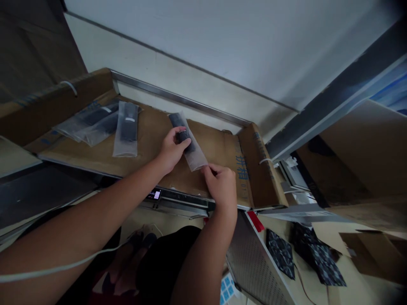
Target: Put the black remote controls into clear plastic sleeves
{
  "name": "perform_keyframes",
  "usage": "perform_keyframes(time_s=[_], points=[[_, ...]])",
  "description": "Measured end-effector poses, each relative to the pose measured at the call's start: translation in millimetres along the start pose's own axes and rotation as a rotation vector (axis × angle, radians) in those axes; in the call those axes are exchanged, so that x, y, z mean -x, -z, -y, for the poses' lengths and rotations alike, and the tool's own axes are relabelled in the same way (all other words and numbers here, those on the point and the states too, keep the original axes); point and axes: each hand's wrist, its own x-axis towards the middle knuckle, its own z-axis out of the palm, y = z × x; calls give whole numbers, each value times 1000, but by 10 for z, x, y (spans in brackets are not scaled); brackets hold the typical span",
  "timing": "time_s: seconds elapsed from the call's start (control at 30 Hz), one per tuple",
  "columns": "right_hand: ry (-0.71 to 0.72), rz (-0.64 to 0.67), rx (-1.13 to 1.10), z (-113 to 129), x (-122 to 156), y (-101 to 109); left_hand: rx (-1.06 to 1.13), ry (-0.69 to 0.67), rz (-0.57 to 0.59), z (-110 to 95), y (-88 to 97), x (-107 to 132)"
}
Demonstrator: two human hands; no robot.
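A long frosted plastic bag [196,157] lies slanted over the cardboard, with a dark folded item [175,120] inside its far part. My left hand [173,149] is closed on the bag's middle, thumb and fingers on a small dark piece there; whether that piece is inside or on top of the bag, I cannot tell. At the bag's near end, my right hand [221,181] pinches the corner between thumb and fingers. To the left lies a similar filled bag [126,135] with a white label, beside several overlapping bags [95,123] holding dark items.
Cardboard [152,148] lines the work surface, with raised side flaps [259,165] at left and right. A pale wall panel [190,55] rises behind. Below right are a perforated metal panel [254,258] and dark patterned packages [280,252]. A white cable [63,267] crosses my left forearm.
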Motion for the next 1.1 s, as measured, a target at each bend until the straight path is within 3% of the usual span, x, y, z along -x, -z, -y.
perform_keyframes(time_s=[0.17, 0.37, 0.6, 0.73, 0.87, 0.97, 1.1], points=[[-108, 19, -70, -123, -10, -2, 10, 11, -19, 2, -4, 3], [-163, -184, -59, -304, -123, -172, -14, 22, -16, 9, -18, -2], [-155, -221, -12, -291, -138, -170, -85, 39, 2, -8, -27, 1], [-194, -197, -93, -309, -154, -174, -98, 34, 19, -35, -35, 25], [-339, -78, -436, -338, -226, -138, -165, 11, 106, -86, -36, 80], [-495, 80, -621, -306, -367, -41, -218, -1, 197, -129, -32, 119], [-615, 536, -799, -182, -763, 9, -244, -10, 307, -152, -29, 136]])
